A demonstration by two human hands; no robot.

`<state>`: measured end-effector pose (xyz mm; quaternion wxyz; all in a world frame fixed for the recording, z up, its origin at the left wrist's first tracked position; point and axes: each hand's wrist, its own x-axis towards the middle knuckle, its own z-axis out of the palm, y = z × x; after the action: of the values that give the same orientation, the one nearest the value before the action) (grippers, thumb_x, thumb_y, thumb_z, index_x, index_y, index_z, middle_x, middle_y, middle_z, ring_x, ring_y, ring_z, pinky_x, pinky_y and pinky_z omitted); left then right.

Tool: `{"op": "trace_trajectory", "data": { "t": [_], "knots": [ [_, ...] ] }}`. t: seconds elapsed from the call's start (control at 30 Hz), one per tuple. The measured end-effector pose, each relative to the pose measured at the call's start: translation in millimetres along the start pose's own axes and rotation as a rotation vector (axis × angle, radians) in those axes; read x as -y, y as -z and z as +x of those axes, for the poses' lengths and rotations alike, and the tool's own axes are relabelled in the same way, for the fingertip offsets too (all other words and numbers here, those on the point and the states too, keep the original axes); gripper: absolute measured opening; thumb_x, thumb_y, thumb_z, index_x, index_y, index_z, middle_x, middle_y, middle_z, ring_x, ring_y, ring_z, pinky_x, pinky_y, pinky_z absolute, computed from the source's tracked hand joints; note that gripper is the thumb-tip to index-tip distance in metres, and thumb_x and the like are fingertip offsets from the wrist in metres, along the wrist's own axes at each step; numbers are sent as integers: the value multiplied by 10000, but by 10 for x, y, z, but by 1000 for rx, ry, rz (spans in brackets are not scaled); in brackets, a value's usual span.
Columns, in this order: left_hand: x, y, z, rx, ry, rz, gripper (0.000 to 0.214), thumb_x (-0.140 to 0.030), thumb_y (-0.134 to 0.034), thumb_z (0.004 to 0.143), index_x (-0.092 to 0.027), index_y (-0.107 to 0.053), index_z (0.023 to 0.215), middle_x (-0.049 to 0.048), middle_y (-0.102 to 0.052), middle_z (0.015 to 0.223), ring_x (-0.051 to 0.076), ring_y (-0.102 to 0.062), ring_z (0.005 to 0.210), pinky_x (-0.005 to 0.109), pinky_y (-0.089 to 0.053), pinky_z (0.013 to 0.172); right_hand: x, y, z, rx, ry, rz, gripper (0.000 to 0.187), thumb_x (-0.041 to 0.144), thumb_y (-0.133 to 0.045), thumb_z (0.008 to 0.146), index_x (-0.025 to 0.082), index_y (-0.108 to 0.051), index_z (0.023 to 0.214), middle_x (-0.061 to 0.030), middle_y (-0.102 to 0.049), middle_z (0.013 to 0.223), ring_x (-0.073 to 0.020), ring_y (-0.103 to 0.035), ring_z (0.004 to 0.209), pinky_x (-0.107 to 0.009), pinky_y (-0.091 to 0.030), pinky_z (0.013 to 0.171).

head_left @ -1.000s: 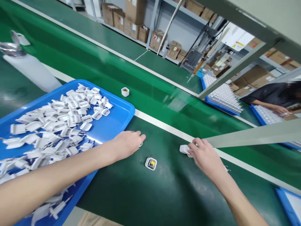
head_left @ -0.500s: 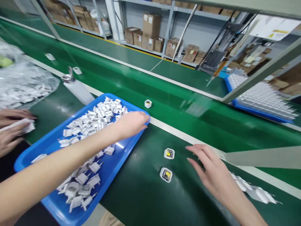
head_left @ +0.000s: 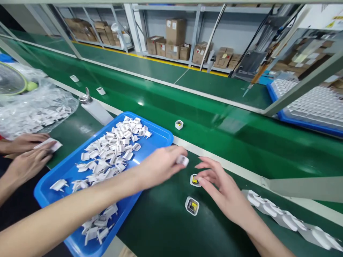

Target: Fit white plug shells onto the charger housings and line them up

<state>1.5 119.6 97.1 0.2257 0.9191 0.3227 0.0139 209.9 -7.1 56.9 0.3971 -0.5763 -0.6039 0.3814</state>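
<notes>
Fingers of the left hand [head_left: 158,166] pinch a white cap [head_left: 183,160] just above the green belt while the right hand [head_left: 217,185], fingers loosely closed, grips an open housing [head_left: 195,180], and a tilted cap could jam crooked.

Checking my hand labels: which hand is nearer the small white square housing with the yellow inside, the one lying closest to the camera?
Right. The right hand is just beside the white square housing; the left hand is farther up-left, holding a small white piece.
</notes>
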Motion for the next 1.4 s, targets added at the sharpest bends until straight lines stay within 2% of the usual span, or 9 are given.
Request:
{"op": "trace_trajectory", "data": {
  "t": [0.13,0.27,0.4,0.5,0.7,0.83,1.0,1.13,1.4],
  "knots": [
    [-372,-311,109,63,-251,-232,419,-210,-674,964,-203,-492,1342,87,-679,1225,244,-702,1087,350,-577,879,-169,44,82,53,-64,265,380,575,-615,999,233,-616,1165,-49,-683,1037,-183,-689,797,-348,-638,735],
    [-298,-520,202,57,-219,-226,650,-284,-821,864,-184,-460,1395,124,-606,1333,299,-638,1233,429,-553,1007,-272,210,-21,-59,-76,317,311,488,-713,968,250,-600,1135,-56,-667,1122,-214,-715,942,-378,-651,807],
    [-187,-686,298,216,-216,-98,352,-303,-686,956,-170,-592,1267,106,-636,1218,318,-681,1143,451,-559,958,-332,198,-159,-128,-99,310,264,439,-716,972,236,-596,1090,-79,-648,1185,-210,-714,970,-389,-651,864],
    [-203,-786,380,278,-163,-189,278,-323,-659,948,-188,-634,1189,73,-650,1165,289,-721,1021,398,-572,850,-374,62,-191,-186,-77,294,230,397,-690,986,241,-551,1082,-77,-645,1171,-218,-709,1037,-405,-635,922],
    [-195,-963,460,170,-113,-419,313,-281,-697,888,-214,-611,1181,36,-689,1188,236,-703,1068,333,-545,849,-463,-209,-226,-394,37,111,202,309,-645,981,240,-560,1151,-119,-515,1299,-268,-659,1186,-506,-582,1040],
    [-133,-1079,449,102,-119,-518,246,-267,-731,842,-221,-633,1063,-11,-702,1046,184,-706,920,290,-513,765,-558,-219,-309,-352,57,-74,99,289,-660,990,245,-686,1074,-97,-526,1322,-281,-628,1236,-501,-573,1034],
    [-103,-1147,414,17,-142,-557,207,-257,-751,811,-222,-629,975,-39,-698,964,161,-694,875,257,-454,713,-556,-24,-367,-282,59,-440,132,314,-700,986,244,-733,1093,-83,-681,1064,-265,-637,1040,-491,-543,937],
    [-84,-1164,414,11,-135,-579,216,-273,-768,792,-225,-632,954,-36,-710,974,168,-697,871,260,-421,668,-503,22,-338,-296,101,-499,142,352,-709,981,232,-706,1057,-99,-679,1127,-272,-639,1067,-470,-545,909],
    [-67,-1192,424,20,-144,-569,210,-267,-749,804,-215,-642,976,-21,-723,1021,182,-701,911,278,-415,679,-567,-70,-277,-276,93,-583,202,421,-677,1002,227,-733,1001,-84,-641,990,-241,-625,905,-386,-549,750]
  ]
}}
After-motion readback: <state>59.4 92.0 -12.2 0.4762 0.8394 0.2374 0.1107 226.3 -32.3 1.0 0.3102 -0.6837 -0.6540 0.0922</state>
